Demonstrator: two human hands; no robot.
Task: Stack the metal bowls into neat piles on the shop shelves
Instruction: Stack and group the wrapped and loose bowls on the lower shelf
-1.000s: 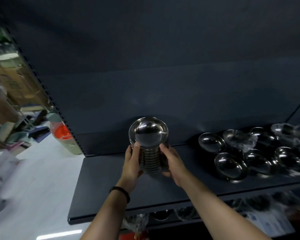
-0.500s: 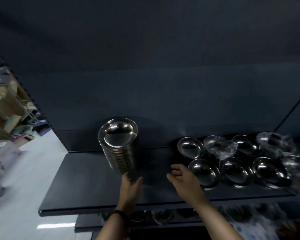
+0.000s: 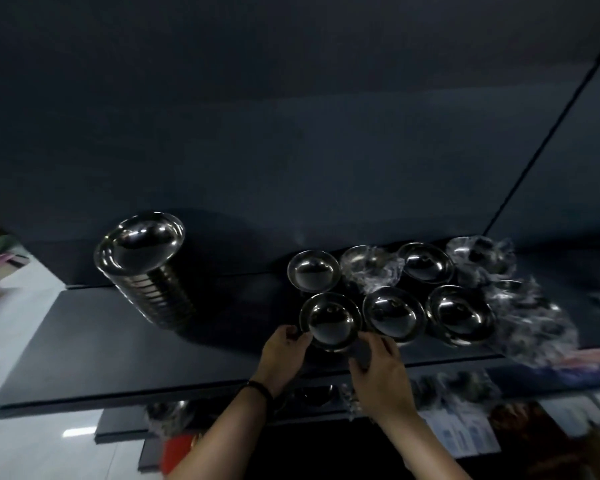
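1. while the tall stack of bowls (image 3: 146, 268) stands alone left of centre on the dark shelf (image 3: 94, 341), both hands close on the next bowl (image 3: 329, 320), just below the middle of the frame.
2. the left hand (image 3: 283, 355) cups that bowl's left rim with curled fingers, and the right hand (image 3: 378, 372) comes in at its lower right; contact looks likely on both sides, but blur leaves me unable to tell whether the right fingers grip or only touch.
3. a two-sided hold makes sense, i judge: the rim is thin and slick, and even pressure keeps the bowl level as it lifts.
4. this bowl is the nearest of the loose bowls (image 3: 394, 315) spread in two rows toward the right of the frame, so it is the easiest to take without reaching over the others.
5. some at the right edge sit in crinkled plastic wrap (image 3: 530, 317), which would have to come off before they nest.
6. the stack leans a little in this wide view; it sits near the back panel, probably so it cannot be knocked off the front edge.
7. the task seems partly done: one pile built, several bowls left.
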